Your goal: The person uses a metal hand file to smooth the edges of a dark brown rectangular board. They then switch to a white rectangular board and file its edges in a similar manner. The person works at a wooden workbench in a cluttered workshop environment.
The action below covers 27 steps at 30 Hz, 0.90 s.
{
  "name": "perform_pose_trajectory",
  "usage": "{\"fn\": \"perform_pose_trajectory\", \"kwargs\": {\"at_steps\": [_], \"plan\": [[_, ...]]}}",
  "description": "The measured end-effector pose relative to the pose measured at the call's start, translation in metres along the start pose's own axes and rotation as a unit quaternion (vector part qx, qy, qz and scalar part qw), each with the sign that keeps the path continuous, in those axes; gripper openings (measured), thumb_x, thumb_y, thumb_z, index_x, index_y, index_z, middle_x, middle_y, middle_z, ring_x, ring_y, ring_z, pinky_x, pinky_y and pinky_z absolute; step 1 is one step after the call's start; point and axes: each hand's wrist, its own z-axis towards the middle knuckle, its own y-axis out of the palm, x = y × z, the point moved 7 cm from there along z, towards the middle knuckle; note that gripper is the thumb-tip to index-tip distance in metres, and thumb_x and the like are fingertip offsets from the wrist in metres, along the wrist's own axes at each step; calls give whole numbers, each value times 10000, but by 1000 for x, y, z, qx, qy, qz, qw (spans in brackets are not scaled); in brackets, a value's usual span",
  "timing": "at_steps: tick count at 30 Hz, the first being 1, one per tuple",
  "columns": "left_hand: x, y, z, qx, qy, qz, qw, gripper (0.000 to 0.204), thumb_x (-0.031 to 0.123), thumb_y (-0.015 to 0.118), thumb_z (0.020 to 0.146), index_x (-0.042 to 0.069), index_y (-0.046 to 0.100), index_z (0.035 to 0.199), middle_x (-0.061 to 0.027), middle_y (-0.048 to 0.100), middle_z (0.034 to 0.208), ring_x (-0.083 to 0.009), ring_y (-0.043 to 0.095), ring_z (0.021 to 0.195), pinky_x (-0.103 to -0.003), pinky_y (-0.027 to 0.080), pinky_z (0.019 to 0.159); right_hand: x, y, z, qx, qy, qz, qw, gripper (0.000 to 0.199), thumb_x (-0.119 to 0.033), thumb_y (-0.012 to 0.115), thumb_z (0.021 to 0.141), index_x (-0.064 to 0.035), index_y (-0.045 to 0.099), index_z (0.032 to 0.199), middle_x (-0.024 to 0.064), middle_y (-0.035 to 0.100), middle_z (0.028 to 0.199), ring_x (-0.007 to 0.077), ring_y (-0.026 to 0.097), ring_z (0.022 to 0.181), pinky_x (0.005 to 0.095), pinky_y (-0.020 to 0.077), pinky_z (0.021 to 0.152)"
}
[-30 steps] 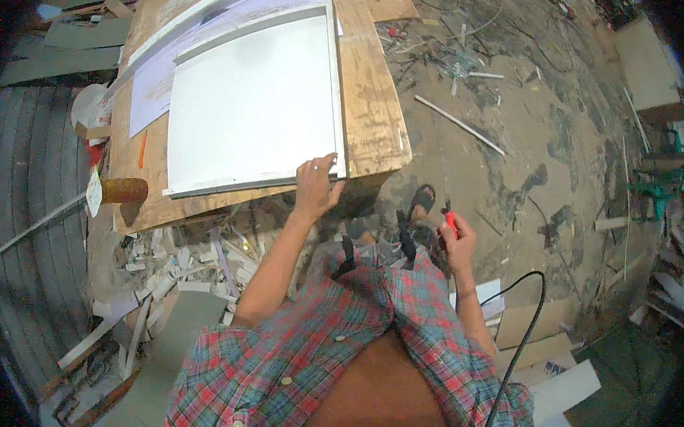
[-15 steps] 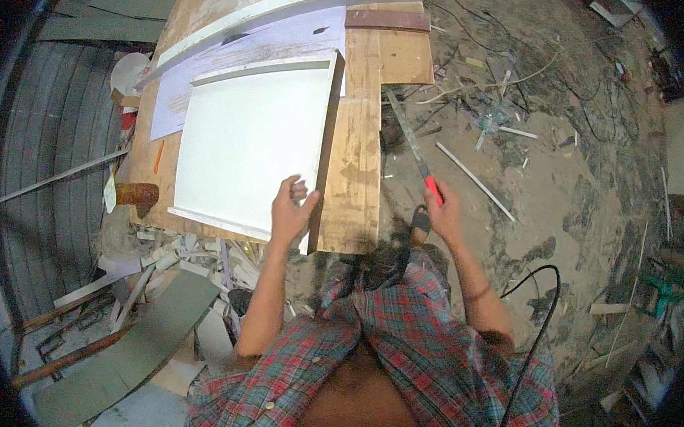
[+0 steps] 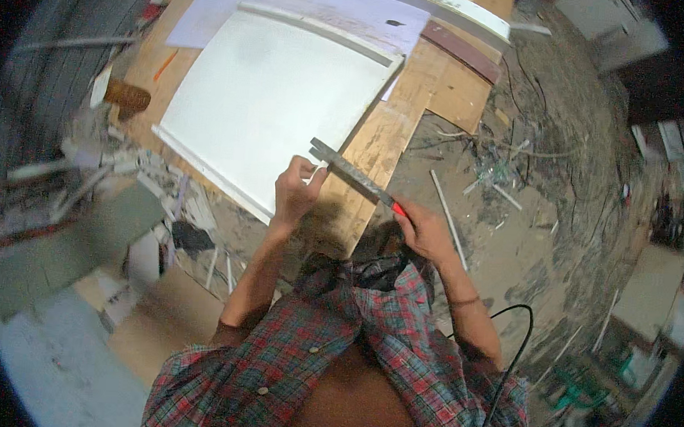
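A white rectangular panel (image 3: 263, 99) with raised rims lies on the wooden workbench (image 3: 381, 149). My left hand (image 3: 298, 191) is at the panel's near right edge, fingers curled and thumb closing against the rim. A flat metal file (image 3: 352, 176) with a red handle is gripped in my right hand (image 3: 428, 236). The blade slants up to the left across the panel's right edge, its end just beyond my left fingertips. That end looks doubled, from motion blur.
A brown cylindrical roll (image 3: 127, 95) stands at the bench's left side, near an orange stick (image 3: 164, 63). A maroon strip (image 3: 462, 50) and a long white bar (image 3: 448, 10) lie at the back. Scraps litter the floor; a black cable (image 3: 529, 334) loops at my right.
My right hand has brought the file leftward from beside the bench onto the panel's edge. My left hand has closed at the rim. The whole view has turned, so the panel appears rotated clockwise.
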Motion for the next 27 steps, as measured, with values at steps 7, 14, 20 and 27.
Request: {"fn": "perform_pose_trajectory", "kwargs": {"at_steps": [7, 14, 20, 27], "plan": [[26, 22, -21, 114, -44, 191, 974, 357, 280, 733, 853, 51, 625, 1105, -174, 691, 1082, -354, 661, 1019, -486, 517, 876, 25, -10, 38, -120, -171, -157, 965, 487, -153, 653, 919, -193, 583, 1400, 101, 688, 950, 306, 676, 804, 404, 546, 642], [9, 43, -34, 203, -160, 251, 933, 317, 230, 764, 818, 60, 679, 1071, -130, 700, 1040, -312, 638, 1020, -448, 439, 929, 45, -32, 83, -143, -308, -177, 924, 676, -105, 680, 829, -297, 522, 1458, 72, 642, 911, 285, 671, 728, 412, 557, 583], [21, 39, -36, 278, -119, 201, 932, 311, 244, 795, 818, 34, 712, 1032, -147, 714, 962, -334, 654, 936, -469, 462, 879, 61, -32, 82, -147, -342, -233, 899, 737, -122, 696, 815, -326, 479, 1488, 86, 648, 922, 291, 681, 668, 416, 562, 527], [19, 38, -36, 259, -119, 178, 942, 381, 332, 771, 853, 15, 732, 1062, -197, 731, 996, -378, 689, 940, -456, 525, 865, 25, -6, 112, -98, -327, -269, 901, 656, -150, 655, 855, -318, 500, 1470, 109, 646, 903, 321, 693, 669, 459, 559, 532]]}}
